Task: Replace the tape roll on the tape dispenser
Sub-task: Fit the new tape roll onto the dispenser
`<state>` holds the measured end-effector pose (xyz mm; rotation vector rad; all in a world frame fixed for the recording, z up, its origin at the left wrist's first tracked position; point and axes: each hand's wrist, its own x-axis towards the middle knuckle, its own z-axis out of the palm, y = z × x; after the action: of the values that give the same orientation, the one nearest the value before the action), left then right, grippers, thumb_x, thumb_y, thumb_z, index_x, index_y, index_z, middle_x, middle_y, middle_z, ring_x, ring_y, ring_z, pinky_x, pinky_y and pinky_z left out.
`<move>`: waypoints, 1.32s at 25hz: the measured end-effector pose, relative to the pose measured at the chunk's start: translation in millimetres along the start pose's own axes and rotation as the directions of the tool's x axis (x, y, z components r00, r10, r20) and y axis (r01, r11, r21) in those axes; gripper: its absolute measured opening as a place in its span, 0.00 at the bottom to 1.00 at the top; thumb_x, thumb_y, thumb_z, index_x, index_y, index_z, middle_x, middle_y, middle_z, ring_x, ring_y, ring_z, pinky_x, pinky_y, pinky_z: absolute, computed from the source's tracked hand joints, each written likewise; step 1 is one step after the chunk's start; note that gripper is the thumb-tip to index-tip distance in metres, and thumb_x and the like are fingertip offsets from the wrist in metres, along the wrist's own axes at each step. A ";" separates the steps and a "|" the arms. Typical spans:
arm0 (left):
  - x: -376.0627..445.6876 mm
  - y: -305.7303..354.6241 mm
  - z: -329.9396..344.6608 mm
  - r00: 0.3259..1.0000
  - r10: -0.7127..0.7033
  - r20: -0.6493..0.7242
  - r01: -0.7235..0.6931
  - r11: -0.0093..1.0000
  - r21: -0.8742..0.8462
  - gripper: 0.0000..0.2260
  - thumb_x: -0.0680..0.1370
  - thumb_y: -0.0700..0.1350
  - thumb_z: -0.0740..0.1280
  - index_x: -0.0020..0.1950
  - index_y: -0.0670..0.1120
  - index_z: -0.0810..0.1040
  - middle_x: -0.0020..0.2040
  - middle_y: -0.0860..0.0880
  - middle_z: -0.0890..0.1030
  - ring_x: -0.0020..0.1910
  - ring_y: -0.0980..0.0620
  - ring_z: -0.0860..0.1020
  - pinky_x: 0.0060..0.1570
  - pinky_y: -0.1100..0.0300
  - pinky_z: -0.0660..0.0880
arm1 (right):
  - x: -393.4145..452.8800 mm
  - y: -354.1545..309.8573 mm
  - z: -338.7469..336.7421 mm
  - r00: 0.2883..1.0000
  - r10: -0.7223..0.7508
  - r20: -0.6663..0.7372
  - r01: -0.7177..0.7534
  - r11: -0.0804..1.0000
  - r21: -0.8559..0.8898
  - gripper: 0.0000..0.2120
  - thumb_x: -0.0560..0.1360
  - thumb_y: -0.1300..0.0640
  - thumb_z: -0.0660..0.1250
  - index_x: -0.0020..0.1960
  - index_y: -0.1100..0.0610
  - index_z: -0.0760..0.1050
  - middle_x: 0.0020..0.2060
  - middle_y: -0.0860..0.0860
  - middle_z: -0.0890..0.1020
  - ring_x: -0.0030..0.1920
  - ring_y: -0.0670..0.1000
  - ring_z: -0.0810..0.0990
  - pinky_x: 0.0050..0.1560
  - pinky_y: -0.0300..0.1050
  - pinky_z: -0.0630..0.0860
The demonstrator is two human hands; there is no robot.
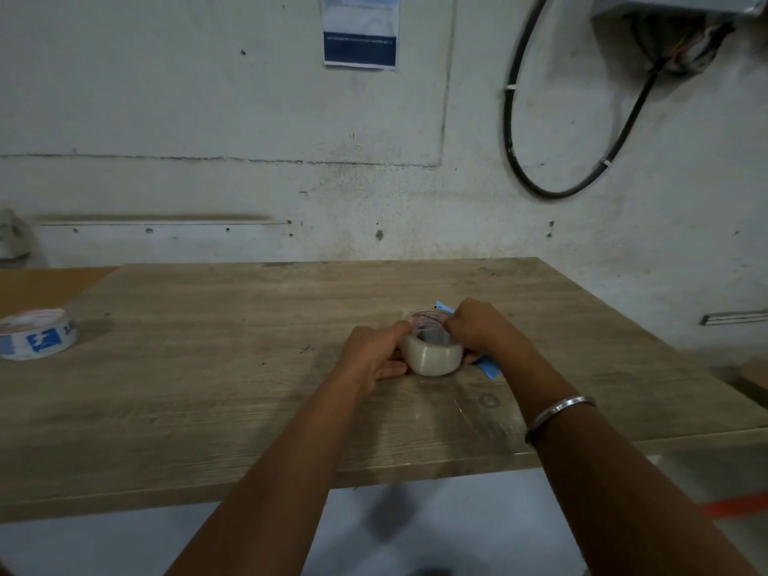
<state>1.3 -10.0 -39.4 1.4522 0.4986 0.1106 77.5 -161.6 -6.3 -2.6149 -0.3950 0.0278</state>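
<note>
Near the table's (pixel 249 388) middle, toward its right edge, a clear tape roll (pixel 432 354) sits on a blue dispenser (pixel 487 367) (mostly hidden). The left hand (pixel 374 354) grips the roll's side; the right hand (pixel 478 328) pinches its top rim. A white tape roll (pixel 35 333) lies at the left edge

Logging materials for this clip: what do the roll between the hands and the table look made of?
Tape roll: seemingly clear plastic tape, glossy; it looks milky and translucent. Table: wood or wood-look laminate, matte; printed-looking grey-brown grain, so probably laminate.
</note>
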 end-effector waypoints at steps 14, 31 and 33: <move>2.6 -9.7 -11.5 0.989 0.109 -0.099 -0.074 0.949 0.307 0.26 0.75 0.64 0.67 0.43 0.39 0.83 0.38 0.43 0.85 0.28 0.48 0.79 0.27 0.60 0.75 | 2.4 8.8 -6.0 0.976 0.023 -0.218 -0.031 0.999 -0.034 0.25 0.71 0.39 0.73 0.50 0.62 0.77 0.45 0.56 0.82 0.45 0.56 0.81 0.47 0.53 0.78; -16.6 7.8 -16.6 0.975 -0.030 0.221 0.060 0.990 -0.130 0.42 0.64 0.78 0.64 0.62 0.45 0.77 0.57 0.41 0.83 0.54 0.41 0.83 0.55 0.43 0.80 | -8.3 -0.8 2.6 0.938 0.011 0.348 -0.290 0.578 0.763 0.19 0.75 0.55 0.72 0.59 0.67 0.77 0.53 0.61 0.84 0.51 0.58 0.84 0.49 0.53 0.82; -18.9 15.3 -17.6 0.966 -0.008 0.259 0.055 0.983 -0.173 0.42 0.62 0.76 0.67 0.63 0.46 0.76 0.59 0.40 0.82 0.57 0.40 0.82 0.58 0.38 0.78 | -10.3 -4.7 9.7 0.934 -0.057 0.353 -0.279 0.502 0.818 0.13 0.77 0.57 0.70 0.57 0.64 0.79 0.55 0.61 0.83 0.56 0.58 0.82 0.54 0.54 0.81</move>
<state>-19.0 1.2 -20.4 1.2598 0.2912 -0.0579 65.5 -156.0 -13.0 -1.5870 -0.2199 0.5866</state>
